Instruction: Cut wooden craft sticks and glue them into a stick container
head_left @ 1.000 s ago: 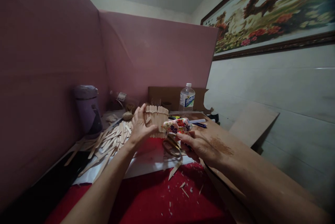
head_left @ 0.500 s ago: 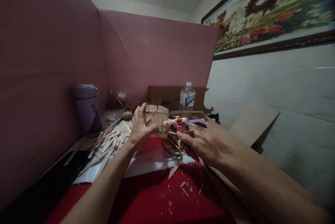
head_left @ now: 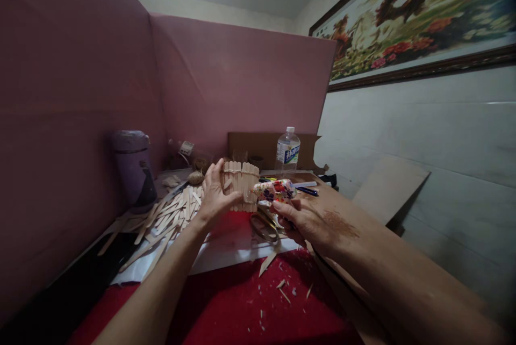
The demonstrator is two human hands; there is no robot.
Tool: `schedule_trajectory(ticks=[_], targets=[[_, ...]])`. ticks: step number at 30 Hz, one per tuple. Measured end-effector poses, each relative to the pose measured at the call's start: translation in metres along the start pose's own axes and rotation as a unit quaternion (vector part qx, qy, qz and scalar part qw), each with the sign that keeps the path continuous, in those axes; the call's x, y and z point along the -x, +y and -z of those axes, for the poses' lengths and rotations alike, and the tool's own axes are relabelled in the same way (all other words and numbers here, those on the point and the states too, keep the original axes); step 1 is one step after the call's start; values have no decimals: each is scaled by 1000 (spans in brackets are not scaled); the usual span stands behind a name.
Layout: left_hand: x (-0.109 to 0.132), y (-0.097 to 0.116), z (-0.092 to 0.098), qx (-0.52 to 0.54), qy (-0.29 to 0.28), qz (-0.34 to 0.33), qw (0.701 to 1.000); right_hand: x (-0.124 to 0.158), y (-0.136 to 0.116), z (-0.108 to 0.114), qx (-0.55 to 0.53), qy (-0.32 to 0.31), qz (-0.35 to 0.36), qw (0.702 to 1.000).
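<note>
My left hand (head_left: 217, 192) grips a small panel of popsicle sticks (head_left: 244, 175) by its left side, thumb across the front. The sticks stand upright side by side, with a cord across them near the top. In my right hand (head_left: 300, 218) is a glue gun (head_left: 276, 191) with a flowered body, its tip at the panel's right side. A pale glue stick (head_left: 305, 184) juts from the gun's rear. Below the panel lies a pair of scissors (head_left: 264, 227) with gold-coloured handles, partly hidden.
Loose popsicle sticks (head_left: 177, 213) are heaped at the left, beside a purple flask (head_left: 135, 170). A plastic bottle (head_left: 288, 149) stands at the back, near a blue pen-like tool (head_left: 307, 191). Wood scraps litter the red cloth (head_left: 242, 307).
The glue gun's tip has shifted very slightly at the panel's right side. Both hands keep their holds, and the rest looks the same.
</note>
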State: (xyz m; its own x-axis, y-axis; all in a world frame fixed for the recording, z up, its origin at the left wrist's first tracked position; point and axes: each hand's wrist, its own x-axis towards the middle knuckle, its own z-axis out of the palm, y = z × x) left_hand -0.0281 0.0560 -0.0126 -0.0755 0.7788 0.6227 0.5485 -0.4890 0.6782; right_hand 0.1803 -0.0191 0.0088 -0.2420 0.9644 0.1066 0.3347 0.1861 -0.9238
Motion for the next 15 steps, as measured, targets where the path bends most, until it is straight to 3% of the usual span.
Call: schedule_trajectory(ticks=[9,15], targets=[[0,-1,1,21,-15,0,1000,1,13,-7,-39,2,-15,999],[0,-1,0,14,-2,-4,1000,-3,10,-2,1,14,30,999]])
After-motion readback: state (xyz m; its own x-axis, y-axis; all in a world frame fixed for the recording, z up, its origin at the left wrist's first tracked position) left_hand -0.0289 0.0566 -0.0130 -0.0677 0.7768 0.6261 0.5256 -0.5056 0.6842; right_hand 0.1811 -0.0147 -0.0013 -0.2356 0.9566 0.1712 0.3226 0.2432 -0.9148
